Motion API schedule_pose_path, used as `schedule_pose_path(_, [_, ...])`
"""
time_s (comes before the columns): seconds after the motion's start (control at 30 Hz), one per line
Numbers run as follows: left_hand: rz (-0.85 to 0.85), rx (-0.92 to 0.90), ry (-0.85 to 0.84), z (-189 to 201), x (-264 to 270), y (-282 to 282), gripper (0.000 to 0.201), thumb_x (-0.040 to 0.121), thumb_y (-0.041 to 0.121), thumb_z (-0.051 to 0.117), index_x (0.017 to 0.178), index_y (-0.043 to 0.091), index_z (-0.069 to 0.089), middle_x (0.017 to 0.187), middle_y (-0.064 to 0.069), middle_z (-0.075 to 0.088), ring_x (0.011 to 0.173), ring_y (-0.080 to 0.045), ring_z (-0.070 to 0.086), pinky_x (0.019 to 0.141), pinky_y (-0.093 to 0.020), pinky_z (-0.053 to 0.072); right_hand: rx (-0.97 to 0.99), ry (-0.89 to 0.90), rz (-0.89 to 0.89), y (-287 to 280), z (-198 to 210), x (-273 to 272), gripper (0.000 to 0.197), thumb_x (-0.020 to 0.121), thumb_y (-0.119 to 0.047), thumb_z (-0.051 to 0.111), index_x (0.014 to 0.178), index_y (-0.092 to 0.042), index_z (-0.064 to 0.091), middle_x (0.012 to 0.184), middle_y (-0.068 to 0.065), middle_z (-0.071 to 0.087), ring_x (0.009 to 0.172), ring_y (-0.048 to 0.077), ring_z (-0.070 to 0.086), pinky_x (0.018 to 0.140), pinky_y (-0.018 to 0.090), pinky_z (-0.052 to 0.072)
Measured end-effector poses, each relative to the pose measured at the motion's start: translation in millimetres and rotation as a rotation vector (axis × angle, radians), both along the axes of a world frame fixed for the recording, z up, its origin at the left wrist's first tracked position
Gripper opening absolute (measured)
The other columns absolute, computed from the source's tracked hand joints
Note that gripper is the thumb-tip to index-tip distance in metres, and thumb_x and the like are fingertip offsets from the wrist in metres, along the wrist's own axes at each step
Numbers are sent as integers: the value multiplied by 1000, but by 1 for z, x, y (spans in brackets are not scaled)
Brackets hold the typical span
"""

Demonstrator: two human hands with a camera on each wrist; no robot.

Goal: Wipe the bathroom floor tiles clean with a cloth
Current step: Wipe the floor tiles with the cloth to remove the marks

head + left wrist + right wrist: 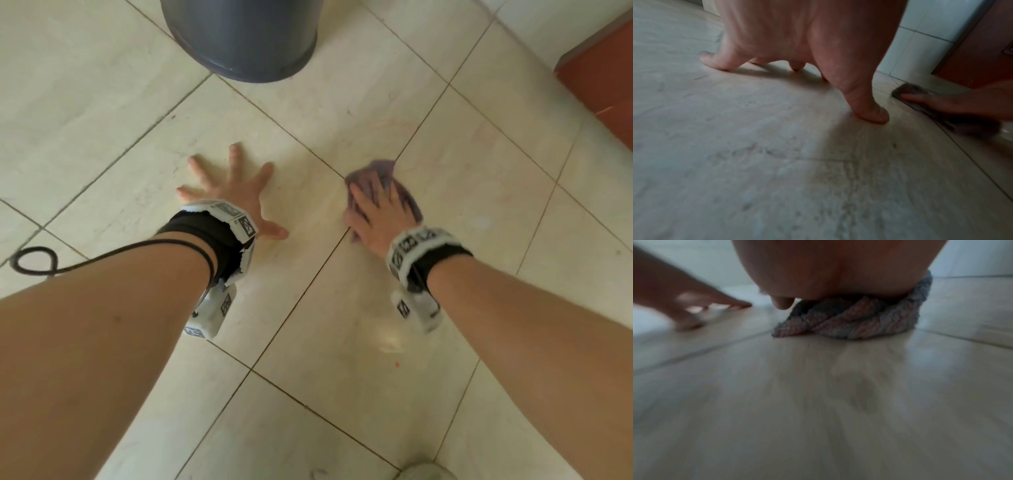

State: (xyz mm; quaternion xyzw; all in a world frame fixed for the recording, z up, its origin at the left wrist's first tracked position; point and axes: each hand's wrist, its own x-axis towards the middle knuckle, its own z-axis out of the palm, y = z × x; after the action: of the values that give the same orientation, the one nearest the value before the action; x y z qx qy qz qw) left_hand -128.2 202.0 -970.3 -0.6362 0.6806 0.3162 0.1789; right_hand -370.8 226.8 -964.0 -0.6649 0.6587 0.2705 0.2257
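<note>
Cream floor tiles (144,113) with dark grout lines fill the head view. My left hand (233,192) lies flat on a tile with its fingers spread, holding nothing; its fingertips (873,116) touch the floor. To its right, my right hand (376,212) presses a crumpled purple cloth (387,168) onto a grout crossing, fingers laid straight over it. The cloth (859,319) bunches out from under the palm (828,272), and its far edge (908,88) shows in the left wrist view. The cloth's middle is hidden under the hand.
A dark grey bucket (239,37) stands on the tiles beyond the hands. A red-brown door or panel (603,78) runs along the upper right beside white wall tiles (920,48). A black cable (34,262) loops on the floor at left. A wet sheen (387,339) lies behind the right wrist.
</note>
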Motion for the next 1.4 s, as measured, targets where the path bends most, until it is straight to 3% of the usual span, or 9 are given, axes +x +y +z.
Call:
schedule_pose_path(0.13, [27, 18, -8, 2, -2, 1, 118, 63, 77, 69, 149, 53, -8, 157, 8, -32, 136, -56, -28, 102, -81, 7, -51, -35, -161, -67, -12, 43, 63, 98, -60, 18, 154, -39, 1, 161, -3, -23, 146, 34, -21, 116, 62, -1])
schedule_pose_path(0.27, [19, 21, -22, 2, -4, 1, 121, 61, 79, 68, 149, 52, -10, 157, 7, -32, 136, -57, -27, 102, -81, 9, -62, -133, -73, -40, 0, 74, 58, 100, -56, 15, 153, -41, -3, 160, -7, -23, 147, 28, -21, 118, 55, -4])
schedule_pose_path(0.47, [14, 43, -13, 9, -2, 1, 118, 63, 78, 68, 150, 52, -9, 157, 8, -32, 137, -56, -27, 103, -80, 7, -69, -127, 59, 2, -2, 42, 55, 101, -50, 16, 153, -42, -3, 161, -6, -20, 149, 22, -15, 121, 49, 0])
schedule_pose_path(0.7, [-12, 93, -16, 22, 2, 0, 116, 70, 67, 72, 151, 49, -8, 158, 9, -31, 139, -51, -27, 105, -78, 10, -106, -85, -107, -53, -4, 39, 63, 101, -54, 17, 157, -26, 3, 163, 2, -12, 149, 27, -13, 117, 50, -7])
schedule_pose_path(0.8, [-55, 66, -34, 24, 19, 4, 117, 71, 64, 74, 154, 43, -6, 160, 7, -26, 145, -42, -22, 111, -69, 13, -48, -50, -202, -63, -4, 71, 66, 98, -61, 15, 155, -35, -5, 161, 1, -21, 147, 33, -17, 119, 52, -7])
schedule_pose_path(0.9, [42, -1, -47, 16, 42, 18, 126, 64, 68, 76, 154, 39, -6, 160, 1, -25, 148, -29, -17, 114, -65, 12, -33, -117, -60, -44, 1, 109, 62, 99, -58, 18, 153, -39, -5, 160, -2, -24, 147, 33, -19, 118, 58, -2])
schedule_pose_path(1.0, [103, -9, -75, 13, 49, 26, 129, 61, 72, 74, 154, 39, -9, 159, -2, -29, 148, -31, -20, 111, -70, 13, -8, -152, 181, 2, 0, 117, 61, 98, -56, 18, 154, -39, -1, 161, -3, -23, 147, 32, -20, 116, 62, 1])
schedule_pose_path(1.2, [79, 35, -25, 16, 57, 24, 126, 65, 64, 77, 154, 39, -9, 159, -1, -30, 147, -30, -22, 113, -69, 8, -29, -114, 309, 69, 8, 54, 60, 96, -57, 10, 153, -42, -4, 161, -5, -19, 148, 23, -17, 120, 50, 1])
schedule_pose_path(1.4, [56, 45, -29, 18, 57, 24, 125, 67, 63, 76, 154, 38, -10, 159, -1, -30, 147, -31, -22, 114, -68, 9, -58, -58, -84, -14, -11, 57, 68, 91, -64, 7, 154, -38, 3, 162, -1, -19, 148, 30, -18, 117, 58, 0])
